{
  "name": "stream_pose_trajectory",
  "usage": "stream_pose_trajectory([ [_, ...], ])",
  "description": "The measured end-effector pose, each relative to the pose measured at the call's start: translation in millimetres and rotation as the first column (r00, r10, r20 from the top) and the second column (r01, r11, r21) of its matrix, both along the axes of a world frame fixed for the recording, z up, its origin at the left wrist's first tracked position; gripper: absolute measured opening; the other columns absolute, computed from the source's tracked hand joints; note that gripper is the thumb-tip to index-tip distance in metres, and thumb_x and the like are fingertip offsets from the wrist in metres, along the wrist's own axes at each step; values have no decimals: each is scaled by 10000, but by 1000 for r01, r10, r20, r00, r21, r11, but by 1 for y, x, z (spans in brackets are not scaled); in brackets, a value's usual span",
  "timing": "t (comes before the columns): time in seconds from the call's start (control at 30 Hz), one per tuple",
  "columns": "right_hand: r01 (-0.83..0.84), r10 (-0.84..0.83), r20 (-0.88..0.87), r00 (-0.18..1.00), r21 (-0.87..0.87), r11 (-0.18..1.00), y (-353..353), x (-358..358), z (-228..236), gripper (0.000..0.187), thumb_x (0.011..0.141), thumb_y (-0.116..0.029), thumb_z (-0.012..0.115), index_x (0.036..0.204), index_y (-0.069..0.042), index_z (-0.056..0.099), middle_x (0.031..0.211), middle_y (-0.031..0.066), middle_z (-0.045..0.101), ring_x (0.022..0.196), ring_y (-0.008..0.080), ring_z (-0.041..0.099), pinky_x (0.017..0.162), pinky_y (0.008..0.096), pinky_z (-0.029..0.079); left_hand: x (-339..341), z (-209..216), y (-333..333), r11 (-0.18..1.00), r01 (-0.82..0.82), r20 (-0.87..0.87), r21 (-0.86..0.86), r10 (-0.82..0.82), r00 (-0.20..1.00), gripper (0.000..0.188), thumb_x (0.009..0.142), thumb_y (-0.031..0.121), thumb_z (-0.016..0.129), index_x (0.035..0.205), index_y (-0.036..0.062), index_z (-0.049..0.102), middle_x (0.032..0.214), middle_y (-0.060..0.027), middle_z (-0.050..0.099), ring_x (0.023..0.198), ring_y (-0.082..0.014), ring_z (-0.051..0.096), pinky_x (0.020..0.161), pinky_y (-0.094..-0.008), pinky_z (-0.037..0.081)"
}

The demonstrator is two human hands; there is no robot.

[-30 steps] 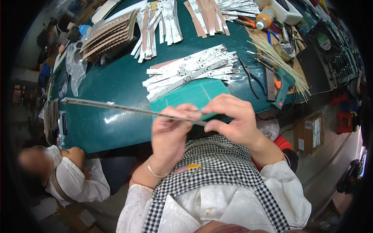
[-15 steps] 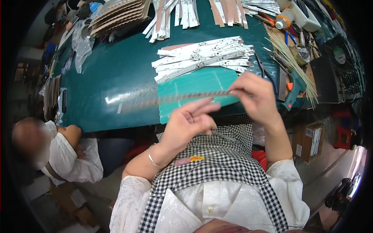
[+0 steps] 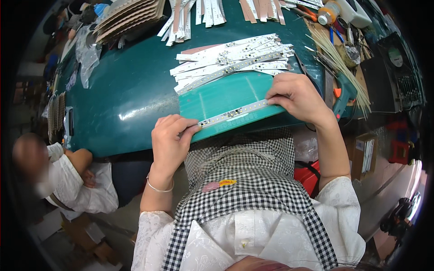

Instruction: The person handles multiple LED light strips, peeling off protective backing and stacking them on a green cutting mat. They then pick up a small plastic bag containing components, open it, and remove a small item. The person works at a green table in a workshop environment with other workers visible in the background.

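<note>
A thin white LED strip board (image 3: 234, 113) spans between my two hands, its face with small components turned up. My left hand (image 3: 169, 137) pinches its left end, and my right hand (image 3: 296, 97) grips its right end. Under the strip lies a green board (image 3: 221, 95) at the table's near edge; whether the strip rests on it or hovers just above, I cannot tell. Just beyond is a loose pile of similar strip boards (image 3: 230, 61), some tilted across others.
More strip bundles (image 3: 210, 11) lie along the far side. Corrugated sheets (image 3: 131, 20) are stacked at far left. To the right are a green glue gun (image 3: 346, 92), thin sticks (image 3: 341, 63) and an orange-capped bottle (image 3: 329, 13). Another person (image 3: 77, 176) sits at the left.
My left hand has moved left and closed on the strip's free end. The strip, blurred and edge-on before, now lies face up between both hands.
</note>
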State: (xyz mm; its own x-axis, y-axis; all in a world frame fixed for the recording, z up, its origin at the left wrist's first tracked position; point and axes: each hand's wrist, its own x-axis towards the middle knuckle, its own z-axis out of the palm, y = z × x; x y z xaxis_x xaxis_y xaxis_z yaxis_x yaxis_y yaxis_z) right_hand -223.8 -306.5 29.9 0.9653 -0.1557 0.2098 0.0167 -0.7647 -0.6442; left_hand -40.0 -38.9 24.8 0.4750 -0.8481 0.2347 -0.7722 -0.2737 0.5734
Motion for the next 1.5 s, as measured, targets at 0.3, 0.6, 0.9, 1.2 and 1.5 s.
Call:
stream_pose_trajectory([
  [0.3, 70, -33, 165, 986, -228, 971, 13, -16, 0, 164, 656, 13, 742, 802, -32, 683, 748, 79, 597, 705, 254, 588, 610, 351, 463, -9, -10, 2, 988, 93, 184, -122, -70, 980, 131, 689, -29, 739, 786, 26, 671, 685, -79, 594, 671, -243, 575, 736, -375, 478],
  [0.6, 224, -153, 336, 929, -182, 958, 38, -33, -13, 330, 575, -61, 822, 875, -20, 691, 798, 82, 640, 774, 277, 638, 713, 381, 533, -25, -10, 13, 977, 91, 272, -193, -36, 962, 271, 635, 51, 824, 871, 42, 693, 807, -57, 689, 769, -230, 640, 918, -444, 467],
  [0.9, 212, -152, 377, 913, -121, 970, 38, -35, -21, 201, 664, -45, 786, 837, -27, 685, 805, 74, 641, 752, 255, 621, 646, 351, 510, -29, -23, 15, 957, 114, 348, -267, -15, 937, 222, 624, 43, 824, 794, 67, 683, 798, -38, 697, 740, -194, 640, 960, -447, 426],
  [1.2, 139, -109, 208, 972, -137, 981, 23, -32, -4, 156, 712, -17, 739, 853, -22, 675, 810, 76, 640, 757, 256, 594, 674, 353, 491, -34, 15, 8, 974, 79, 434, -213, 22, 901, 231, 622, 52, 822, 792, 81, 668, 814, -29, 687, 850, -223, 622, 986, -454, 380],
  [1.5, 457, -590, 257, 766, 428, 780, 41, -16, 13, 13, 883, 19, 614, 894, 25, 613, 733, 77, 603, 602, 124, 586, 541, 267, 472, -42, 48, -29, 864, 155, 17, -478, -167, 986, 342, 703, 38, 782, 1024, 45, 664, 953, -107, 678, 870, -266, 613, 750, -369, 490],
])
